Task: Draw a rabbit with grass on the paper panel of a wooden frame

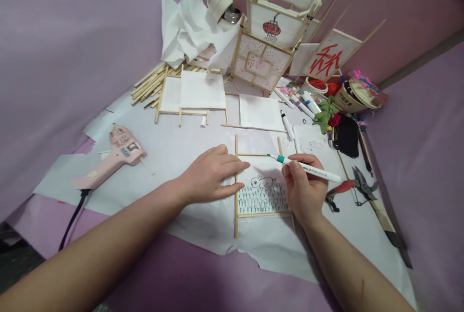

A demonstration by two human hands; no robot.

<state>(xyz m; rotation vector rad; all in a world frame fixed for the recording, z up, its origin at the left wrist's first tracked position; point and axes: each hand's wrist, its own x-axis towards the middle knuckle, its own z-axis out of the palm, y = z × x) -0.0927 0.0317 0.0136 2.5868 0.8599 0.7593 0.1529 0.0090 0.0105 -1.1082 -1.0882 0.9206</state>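
A small wooden-framed paper panel (pixel 253 169) lies in front of me, with a rabbit outline and green grass drawn on it. My left hand (pixel 212 174) lies flat and open on the panel's left edge, fingers stretched across the frame stick. My right hand (pixel 302 186) is closed round a white marker with a green tip (pixel 308 168). The marker's tip points left, above the upper part of the panel. The hand rests over the panel's right side.
A pink glue gun (pixel 114 157) lies at the left with its black cord. Blank framed panels (pixel 197 92), loose sticks and crumpled tissue are behind. Decorated lantern panels (pixel 270 41) stand at the back. Markers (pixel 300 102), pliers (pixel 348 189) and a black phone (pixel 347 135) lie at the right.
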